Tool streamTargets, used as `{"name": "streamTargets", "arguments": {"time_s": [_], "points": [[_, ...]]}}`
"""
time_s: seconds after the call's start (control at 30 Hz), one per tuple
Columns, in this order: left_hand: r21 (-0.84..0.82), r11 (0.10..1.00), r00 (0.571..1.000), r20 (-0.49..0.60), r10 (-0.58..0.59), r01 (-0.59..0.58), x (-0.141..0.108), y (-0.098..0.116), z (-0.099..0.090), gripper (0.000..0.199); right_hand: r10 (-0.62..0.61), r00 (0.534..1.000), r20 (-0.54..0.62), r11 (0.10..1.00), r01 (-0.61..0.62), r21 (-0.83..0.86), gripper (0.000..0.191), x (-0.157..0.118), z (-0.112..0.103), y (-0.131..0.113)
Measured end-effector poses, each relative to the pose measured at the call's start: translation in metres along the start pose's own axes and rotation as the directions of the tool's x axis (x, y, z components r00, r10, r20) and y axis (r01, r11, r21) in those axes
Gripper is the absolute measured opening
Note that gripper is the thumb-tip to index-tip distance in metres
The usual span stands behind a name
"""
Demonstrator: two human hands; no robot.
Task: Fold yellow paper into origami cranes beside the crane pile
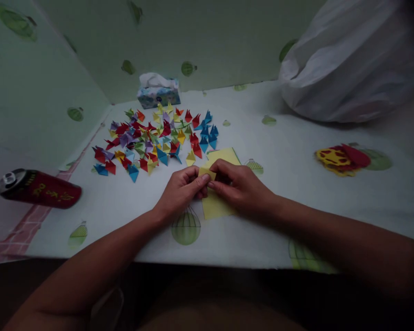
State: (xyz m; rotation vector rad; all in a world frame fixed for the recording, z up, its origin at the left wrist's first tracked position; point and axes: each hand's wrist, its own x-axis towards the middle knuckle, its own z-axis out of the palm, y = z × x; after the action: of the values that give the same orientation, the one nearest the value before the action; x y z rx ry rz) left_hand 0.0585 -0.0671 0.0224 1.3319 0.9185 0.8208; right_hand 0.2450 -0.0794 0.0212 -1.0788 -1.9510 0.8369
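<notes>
Between my two hands is a small folded piece of yellow paper (207,174). My left hand (189,183) pinches it from the left, thumb on top. From the right, my right hand (232,182) grips its edge between thumb and fingers. Beneath both hands lie yellow paper sheets (216,208), flat on the table and partly covered by my right hand. Just beyond, many small folded paper cranes (152,138) in red, blue, yellow, green and purple are spread over the table's left half.
A tissue box (159,94) stands behind the cranes. At the left edge is a dark red drink can (39,187). A large white plastic bag (345,69) fills the back right, and a red and yellow item (341,159) lies in front of it. The tablecloth (276,151) has balloon prints.
</notes>
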Motion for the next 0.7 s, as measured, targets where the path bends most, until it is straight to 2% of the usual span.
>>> {"name": "streamTargets", "arguments": {"time_s": [0.5,0.7], "points": [[0.067,0.998,0.999,0.035,0.006,-0.008,0.0009,-0.0017,-0.002,0.028,0.032,0.998,0.047,0.999,-0.031,-0.014,0.009,0.0007,-0.0013,-0.0017],[0.127,0.991,0.998,0.06,0.025,-0.032,0.0004,-0.001,-0.0025,0.028,0.058,0.995,0.081,0.997,-0.053,-0.063,0.014,0.0015,-0.0023,-0.0004]]}}
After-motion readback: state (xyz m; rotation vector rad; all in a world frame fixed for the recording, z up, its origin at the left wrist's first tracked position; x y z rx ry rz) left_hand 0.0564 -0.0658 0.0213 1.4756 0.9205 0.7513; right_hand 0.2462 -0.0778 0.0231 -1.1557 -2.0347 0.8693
